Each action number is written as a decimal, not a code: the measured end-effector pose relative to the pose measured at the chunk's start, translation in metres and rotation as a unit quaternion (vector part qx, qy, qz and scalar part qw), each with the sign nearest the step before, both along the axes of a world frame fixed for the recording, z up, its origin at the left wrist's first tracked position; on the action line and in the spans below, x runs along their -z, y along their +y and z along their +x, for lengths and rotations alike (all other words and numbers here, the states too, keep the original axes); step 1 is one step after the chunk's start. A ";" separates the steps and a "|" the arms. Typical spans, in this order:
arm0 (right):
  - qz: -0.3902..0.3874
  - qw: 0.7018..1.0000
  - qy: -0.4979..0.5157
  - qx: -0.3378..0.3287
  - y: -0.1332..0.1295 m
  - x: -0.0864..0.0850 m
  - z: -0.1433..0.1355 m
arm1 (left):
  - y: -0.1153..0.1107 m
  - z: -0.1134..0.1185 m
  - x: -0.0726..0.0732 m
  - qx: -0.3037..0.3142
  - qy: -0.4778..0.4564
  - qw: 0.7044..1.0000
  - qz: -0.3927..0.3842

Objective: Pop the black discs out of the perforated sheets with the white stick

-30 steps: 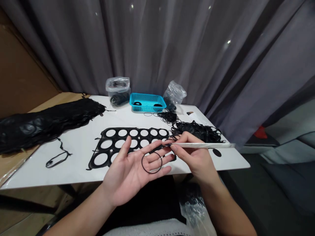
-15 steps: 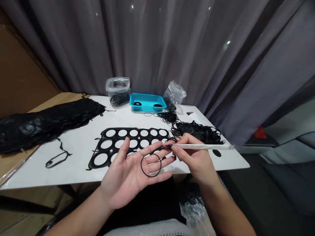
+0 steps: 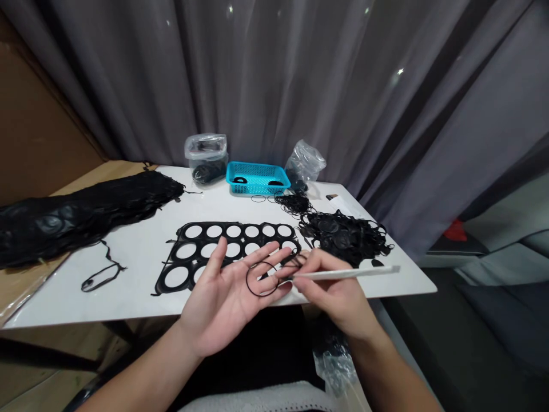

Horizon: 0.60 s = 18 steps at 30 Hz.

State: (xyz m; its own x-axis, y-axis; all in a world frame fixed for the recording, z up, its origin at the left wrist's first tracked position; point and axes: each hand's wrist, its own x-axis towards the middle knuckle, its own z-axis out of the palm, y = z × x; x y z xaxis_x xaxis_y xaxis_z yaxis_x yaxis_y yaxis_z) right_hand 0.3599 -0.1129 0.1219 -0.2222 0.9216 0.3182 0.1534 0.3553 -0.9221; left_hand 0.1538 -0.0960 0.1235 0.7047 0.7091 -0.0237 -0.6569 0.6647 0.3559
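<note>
My left hand (image 3: pixel 231 303) is open, palm up, its fingers stretched out and slightly spread. A thin black rubber ring (image 3: pixel 247 284) lies across the fingers and upper palm. My right hand (image 3: pixel 330 286) is closed in a pinch on a slim white stick-like tool (image 3: pixel 355 273), held almost level. The tool's dark tip is close to my left fingertips; whether it touches them I cannot tell. More thin black rings (image 3: pixel 295 260) show by the fingertips of both hands. Beneath my left hand lies a black rubber sheet (image 3: pixel 171 260) with rows of round holes, partly hidden.
A heap of black rubber scraps (image 3: pixel 347 234) and a pile of thin rings (image 3: pixel 294 202) lie right on the white table (image 3: pixel 128 309). Behind stand a blue basket (image 3: pixel 257 189), a clear container (image 3: pixel 206 151) and a plastic bag (image 3: pixel 306 160). Stacked black sheets (image 3: pixel 86 214) lie left.
My right hand has moved down with the white tool, which now tilts slightly up to the right. The ring has shifted slightly upward on my left hand, whose fingers are bent a little more.
</note>
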 end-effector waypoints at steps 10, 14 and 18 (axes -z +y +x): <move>0.200 0.956 -0.191 -0.098 -0.005 0.000 -0.015 | 0.002 0.000 0.001 -0.011 0.031 0.999 -0.013; 0.157 0.973 -0.154 -0.069 -0.004 0.009 -0.019 | 0.002 0.002 0.006 -0.022 0.076 0.997 -0.018; -0.076 0.995 0.053 0.032 0.011 0.021 -0.018 | 0.003 0.002 0.013 -0.051 0.116 0.992 -0.025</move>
